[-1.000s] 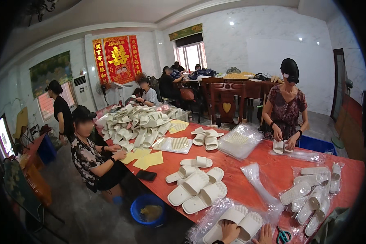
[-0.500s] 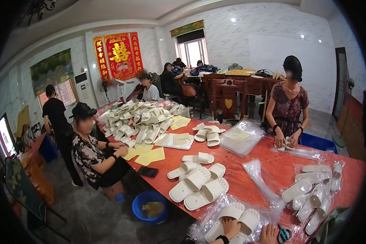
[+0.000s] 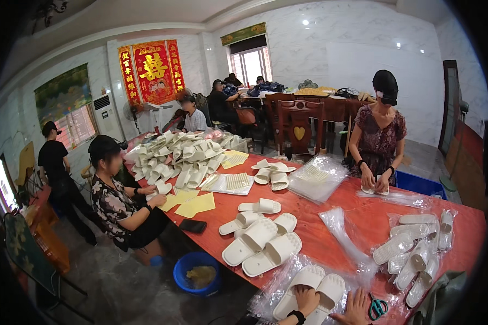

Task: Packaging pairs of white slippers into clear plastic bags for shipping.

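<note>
At the table's near edge lies a pair of white slippers (image 3: pixel 308 275), toes pointing away, on clear plastic bags (image 3: pixel 270 292). My left hand (image 3: pixel 307 301), with a black band at its wrist, grips the pair, its fingers reaching in under a strap; the fingertips are hidden. Just right of the slippers, my right hand (image 3: pixel 356 309) lies flat with fingers spread, holding nothing. Close to its right side are dark scissors with teal handles (image 3: pixel 378 307). Beyond the left hand, several loose white slippers (image 3: pixel 261 238) lie stacked and overlapping.
Bagged slippers (image 3: pixel 416 246) lie on the right of the red table (image 3: pixel 309 230). A large slipper heap (image 3: pixel 181 157) and yellow sheets (image 3: pixel 198 206) are farther left. Co-workers (image 3: pixel 382 130) handle slippers across and left. A blue bucket (image 3: pixel 196 273) stands on the floor.
My right hand has moved slightly farther onto the table, showing more of its spread fingers. My left hand stays at the slippers. The co-worker on the left has raised a slipper. The view has shifted slightly.
</note>
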Available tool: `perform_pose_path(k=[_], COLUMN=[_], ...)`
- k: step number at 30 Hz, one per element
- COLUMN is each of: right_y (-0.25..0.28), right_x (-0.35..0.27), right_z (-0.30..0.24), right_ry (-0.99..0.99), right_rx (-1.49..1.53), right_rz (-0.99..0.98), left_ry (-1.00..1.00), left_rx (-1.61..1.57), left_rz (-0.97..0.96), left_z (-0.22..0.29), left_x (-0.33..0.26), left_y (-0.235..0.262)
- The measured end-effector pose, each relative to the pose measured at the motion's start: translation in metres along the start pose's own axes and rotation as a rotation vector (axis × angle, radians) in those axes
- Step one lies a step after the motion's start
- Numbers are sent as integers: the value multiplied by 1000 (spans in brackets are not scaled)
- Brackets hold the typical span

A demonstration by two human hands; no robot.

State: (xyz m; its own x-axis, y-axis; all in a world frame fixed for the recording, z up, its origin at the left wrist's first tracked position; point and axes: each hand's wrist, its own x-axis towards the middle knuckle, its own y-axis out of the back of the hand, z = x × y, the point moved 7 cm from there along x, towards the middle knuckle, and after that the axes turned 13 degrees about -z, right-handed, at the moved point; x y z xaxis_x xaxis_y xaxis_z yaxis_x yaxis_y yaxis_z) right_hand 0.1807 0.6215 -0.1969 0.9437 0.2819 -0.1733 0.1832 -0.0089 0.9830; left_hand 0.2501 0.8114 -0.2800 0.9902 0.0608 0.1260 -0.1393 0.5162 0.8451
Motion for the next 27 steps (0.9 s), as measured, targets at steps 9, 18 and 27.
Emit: perform_pose_path(k=[9,18,27], right_y=[-7,-31,-25], right_x=[15,-36,-42], right_z=[26,111,119], right_ry=[200,-359,-367], right_rx=[127,306,47], right_rz=[272,313,369], left_ry=[-286,-593,-736], left_rx=[38,170,67], left_rz=[-299,-149,-259], left_z=[4,10,24], left_x=[8,-31,-43], left_y=[12,82,88])
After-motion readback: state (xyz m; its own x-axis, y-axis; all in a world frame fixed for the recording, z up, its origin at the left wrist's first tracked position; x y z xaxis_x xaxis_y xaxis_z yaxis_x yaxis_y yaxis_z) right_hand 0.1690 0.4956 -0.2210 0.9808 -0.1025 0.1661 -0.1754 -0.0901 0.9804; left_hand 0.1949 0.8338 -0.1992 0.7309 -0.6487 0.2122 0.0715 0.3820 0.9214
